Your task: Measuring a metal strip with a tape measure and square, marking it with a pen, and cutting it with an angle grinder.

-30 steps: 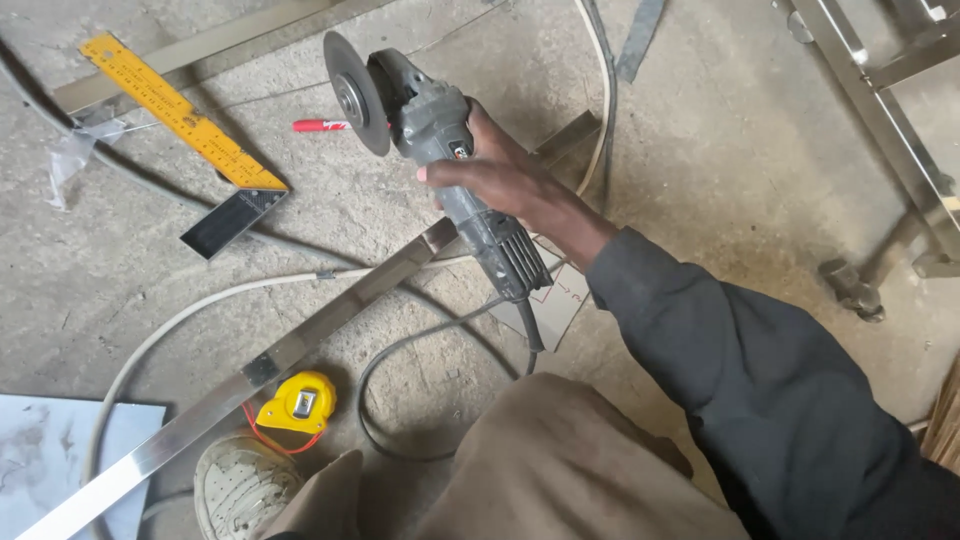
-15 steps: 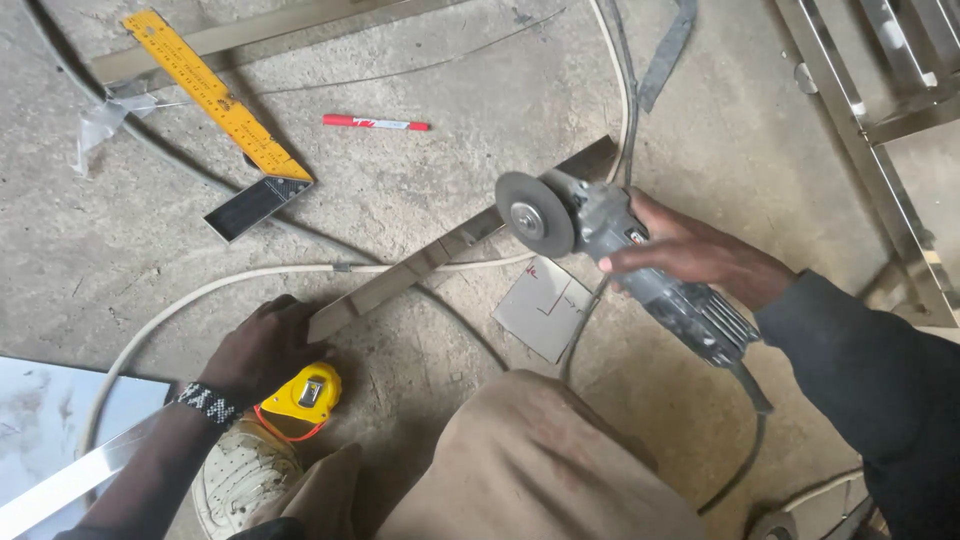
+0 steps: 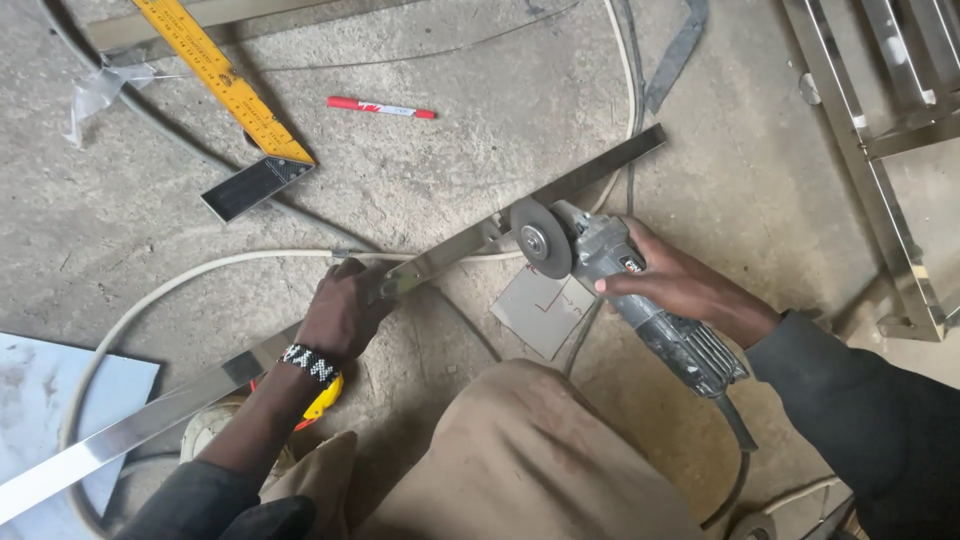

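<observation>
Soft, even daylight, sharp focus.
Glare streaks the long shiny steel strip (image 3: pixel 300 345); faint shadows beneath it, no blur.

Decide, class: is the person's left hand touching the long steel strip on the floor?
Touching. The head view shows the left hand pressed on top of the steel strip, fingers curled over its edge, with no gap visible.
</observation>
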